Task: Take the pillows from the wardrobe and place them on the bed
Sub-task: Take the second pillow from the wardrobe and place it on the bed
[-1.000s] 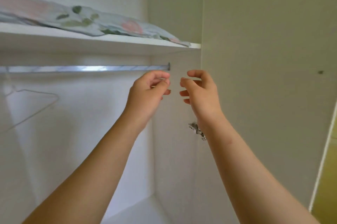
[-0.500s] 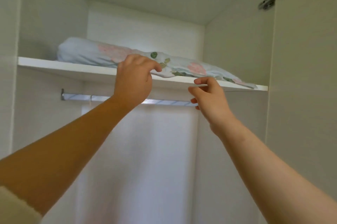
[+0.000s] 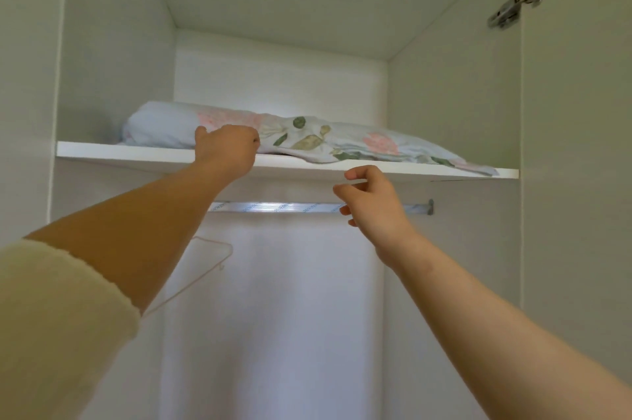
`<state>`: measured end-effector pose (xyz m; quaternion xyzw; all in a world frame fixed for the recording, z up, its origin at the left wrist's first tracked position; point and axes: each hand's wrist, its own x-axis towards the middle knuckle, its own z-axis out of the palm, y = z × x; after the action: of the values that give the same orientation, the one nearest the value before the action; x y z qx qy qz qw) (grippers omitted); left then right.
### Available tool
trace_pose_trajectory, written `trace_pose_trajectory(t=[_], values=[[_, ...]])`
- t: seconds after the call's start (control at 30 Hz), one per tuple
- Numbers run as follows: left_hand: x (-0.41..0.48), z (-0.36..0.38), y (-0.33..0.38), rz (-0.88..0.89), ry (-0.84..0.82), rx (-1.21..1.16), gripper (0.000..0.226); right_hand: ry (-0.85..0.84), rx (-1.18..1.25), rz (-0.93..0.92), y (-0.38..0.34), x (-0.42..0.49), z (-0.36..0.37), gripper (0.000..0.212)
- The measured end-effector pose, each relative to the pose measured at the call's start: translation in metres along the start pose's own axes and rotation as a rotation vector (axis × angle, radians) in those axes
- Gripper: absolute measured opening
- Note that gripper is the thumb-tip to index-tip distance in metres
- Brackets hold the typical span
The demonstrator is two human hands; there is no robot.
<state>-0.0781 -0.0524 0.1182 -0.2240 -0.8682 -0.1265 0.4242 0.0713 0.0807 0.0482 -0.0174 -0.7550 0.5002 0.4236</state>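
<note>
1 pillow point(image 3: 342, 142) on shelf point(image 3: 136, 154), left hand point(image 3: 225, 149) touching, right hand point(image 3: 372, 211) below

Soft printed cloth pillow point(image 3: 307, 141) lies on the smooth matt white shelf point(image 3: 136, 154); under the shelf, a shiny metal rail point(image 3: 290, 207)

**Open White Wardrobe Seen From Below**

A white laminate wardrobe interior point(image 3: 280, 77) stood open, its flat white shelf board point(image 3: 136, 154) spanning both side panels. Beneath ran a shiny metal hanging rail point(image 3: 290, 207), with a thin pale wire hanger point(image 3: 205, 269) below it at left. A silver metal door hinge point(image 3: 516, 2) gleamed at upper right. Soft daylight washed the back panel.
</note>
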Motion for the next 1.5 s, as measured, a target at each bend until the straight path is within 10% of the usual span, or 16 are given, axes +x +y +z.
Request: trace_pose_trajectory(t=[0.43, 0.53, 0.63, 0.73, 0.93, 1.1, 1.27, 1.5], values=[[-0.085, -0.085, 0.044, 0.42, -0.023, -0.478, 0.025, 0.066, 0.239, -0.004, -0.024, -0.001, 0.001, 0.016], [-0.09, -0.111, 0.032, 0.534, 0.077, -0.263, 0.031, 0.042, 0.364, 0.076, -0.024, -0.002, -0.001, 0.035], [-0.077, -0.123, 0.004, 0.302, 0.079, 0.221, 0.066, -0.004, 0.458, 0.126, -0.026, -0.004, 0.003, 0.056], [-0.072, -0.119, -0.014, 0.099, -0.195, 0.122, 0.098, -0.022, 0.512, 0.127, -0.03, -0.006, 0.008, 0.057], [-0.094, -0.086, 0.009, 0.161, 0.123, 0.283, 0.01, -0.028, 0.473, 0.173, -0.035, -0.012, 0.014, 0.065], [-0.125, -0.065, 0.038, 0.259, 0.206, 0.227, 0.006, 0.033, 0.478, 0.15, -0.036, -0.008, 0.014, 0.078], [-0.146, -0.056, 0.059, 0.536, 0.131, -0.056, 0.032, 0.249, 0.329, 0.123, -0.006, -0.005, 0.002, 0.072], [-0.08, -0.05, 0.026, 0.006, -0.076, -0.111, 0.082, 0.226, 0.301, 0.078, 0.018, -0.011, -0.019, 0.069]])
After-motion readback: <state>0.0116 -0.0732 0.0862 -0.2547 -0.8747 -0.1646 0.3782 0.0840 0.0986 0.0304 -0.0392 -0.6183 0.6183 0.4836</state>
